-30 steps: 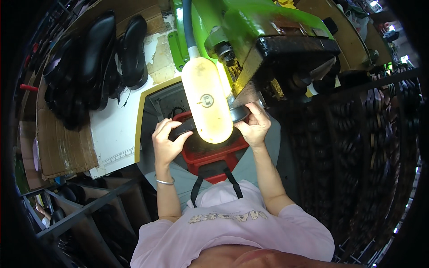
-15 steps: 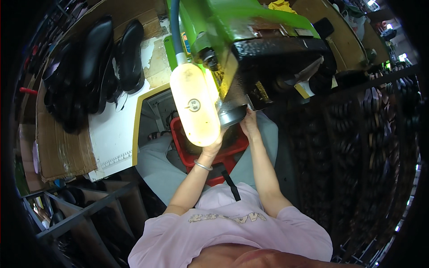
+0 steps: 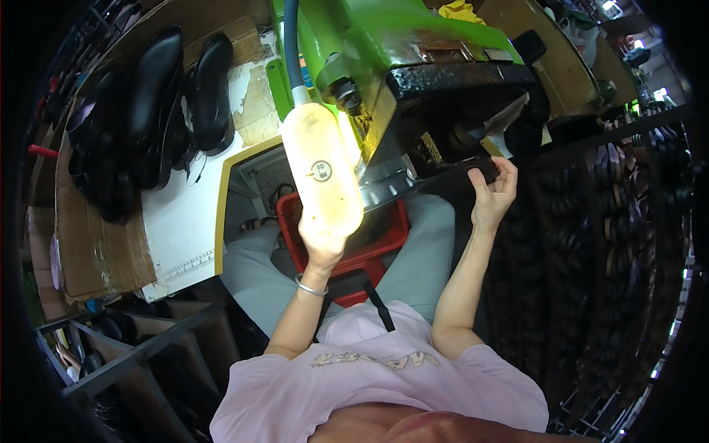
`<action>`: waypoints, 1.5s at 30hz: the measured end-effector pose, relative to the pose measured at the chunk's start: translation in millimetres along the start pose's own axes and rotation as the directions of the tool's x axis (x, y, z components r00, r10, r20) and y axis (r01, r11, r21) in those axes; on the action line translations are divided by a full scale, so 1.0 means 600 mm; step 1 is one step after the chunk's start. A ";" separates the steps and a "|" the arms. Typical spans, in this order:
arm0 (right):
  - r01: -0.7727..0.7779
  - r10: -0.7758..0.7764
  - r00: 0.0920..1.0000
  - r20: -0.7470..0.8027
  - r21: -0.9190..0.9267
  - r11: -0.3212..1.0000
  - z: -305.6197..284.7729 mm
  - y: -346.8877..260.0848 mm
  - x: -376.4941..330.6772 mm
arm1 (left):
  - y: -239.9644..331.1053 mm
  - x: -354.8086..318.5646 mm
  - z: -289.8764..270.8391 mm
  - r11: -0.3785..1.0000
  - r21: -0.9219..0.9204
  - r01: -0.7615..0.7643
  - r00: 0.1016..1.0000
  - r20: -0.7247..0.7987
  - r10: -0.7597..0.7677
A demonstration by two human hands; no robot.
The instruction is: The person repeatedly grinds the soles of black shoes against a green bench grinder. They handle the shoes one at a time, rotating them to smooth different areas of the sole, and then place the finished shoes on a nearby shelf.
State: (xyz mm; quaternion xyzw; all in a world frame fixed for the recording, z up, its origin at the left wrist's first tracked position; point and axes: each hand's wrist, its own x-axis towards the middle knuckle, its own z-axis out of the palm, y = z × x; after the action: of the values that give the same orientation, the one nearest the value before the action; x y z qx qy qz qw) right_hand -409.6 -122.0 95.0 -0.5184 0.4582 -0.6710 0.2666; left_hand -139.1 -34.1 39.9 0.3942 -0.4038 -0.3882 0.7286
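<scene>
In my right hand [image 3: 493, 193] is the end of a dark, flat piece [image 3: 481, 168], pinched between thumb and fingers. Its left part merges with the shadow under the green machine [image 3: 413, 37], so its full shape is unclear. Beside the piece lies a grey metal ledge [image 3: 388, 189] of the machine. My left hand [image 3: 322, 245] is behind the lower end of a glowing oval lamp [image 3: 321, 170]. The lamp hides its fingers, and I cannot see whether they hold anything. A silver bangle [image 3: 312, 288] circles that wrist.
Several black shoe soles [image 3: 155, 96] lie piled on cardboard at the left. Below the machine, between my knees, is a red bin [image 3: 354, 260]. A divided rack [image 3: 148, 347] stands lower left, and racks of footwear [image 3: 583, 236] fill the right side.
My right hand has moved right and slightly up, away from the ledge, and now grips the dark piece there. My left hand has shifted left and lower, behind the lamp.
</scene>
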 end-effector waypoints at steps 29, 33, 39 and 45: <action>-0.248 0.250 0.968 0.018 -0.090 0.965 -0.178 -0.151 0.277 | -0.102 0.120 0.364 0.951 0.283 0.122 0.884 0.405 -0.234; -0.363 0.364 0.929 -0.058 -0.328 0.872 -0.203 0.002 0.456 | -0.201 0.200 0.438 0.874 0.447 0.190 0.861 0.352 -0.367; -0.436 0.485 0.863 0.144 -0.275 0.857 -0.196 0.057 0.484 | -0.196 0.270 0.451 0.804 0.323 0.500 0.761 0.279 -0.585; -0.831 0.833 0.550 -0.052 0.069 0.553 -0.298 0.175 0.477 | -0.173 0.330 0.556 0.715 -0.017 0.699 0.653 0.423 -0.628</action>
State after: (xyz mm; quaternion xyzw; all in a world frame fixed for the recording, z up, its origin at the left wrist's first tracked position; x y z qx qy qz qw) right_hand -681.3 -345.8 122.6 -0.2088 0.6466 -0.4931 0.5433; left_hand -389.3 -336.1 124.8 0.3629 -0.3302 -0.7322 0.4723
